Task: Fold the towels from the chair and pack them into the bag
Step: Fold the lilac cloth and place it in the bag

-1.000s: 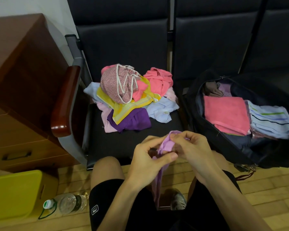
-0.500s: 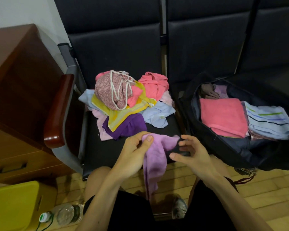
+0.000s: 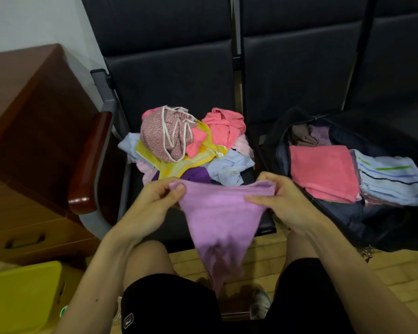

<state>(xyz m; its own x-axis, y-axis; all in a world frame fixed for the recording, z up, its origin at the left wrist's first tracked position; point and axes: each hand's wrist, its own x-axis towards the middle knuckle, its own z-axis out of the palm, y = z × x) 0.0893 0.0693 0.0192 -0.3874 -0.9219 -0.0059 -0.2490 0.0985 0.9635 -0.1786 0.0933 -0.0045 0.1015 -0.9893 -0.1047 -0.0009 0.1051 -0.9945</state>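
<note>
A lilac towel [image 3: 221,220] hangs spread between my hands over my knees. My left hand [image 3: 152,203] pinches its upper left corner, and my right hand [image 3: 281,201] pinches the upper right corner. Its lower end droops to a point between my legs. Behind it, a heap of unfolded towels [image 3: 188,145] in pink, yellow, blue and purple lies on the black chair seat [image 3: 155,213]. To the right stands an open black bag [image 3: 381,222] holding a folded pink towel [image 3: 322,171] and a folded striped blue towel [image 3: 391,179].
A wooden armrest [image 3: 89,162] and a brown wooden cabinet [image 3: 32,131] stand at the left. A yellow box [image 3: 19,300] sits on the floor at the lower left. More black chairs line the back. The floor is pale wood.
My hands have drawn apart and lifted, and the lilac towel, bunched between them before, is now stretched out by its top edge. The camera has tilted down slightly.
</note>
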